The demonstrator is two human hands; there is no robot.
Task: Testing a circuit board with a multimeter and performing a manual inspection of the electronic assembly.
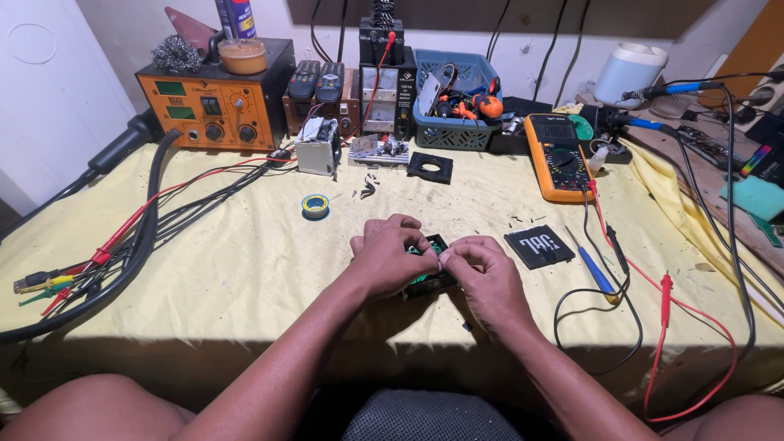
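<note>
My left hand (390,255) and my right hand (482,273) meet at the middle of the yellow-covered bench, both closed on a small black device with a green circuit board inside (430,282). Fingertips of both hands pinch at its top near the board. Most of the device is hidden under my fingers. A flat black square cover (538,246) lies just right of my right hand, and a blue-handled screwdriver (594,270) lies beside it.
An orange soldering station (214,106), a bench power supply (380,98) and a blue basket of tools (456,131) line the back. A yellow multimeter (557,157) with red and black probe leads (665,287) sits right. A solder spool (315,205) and black frame (429,167) lie ahead. Cables (122,237) run left.
</note>
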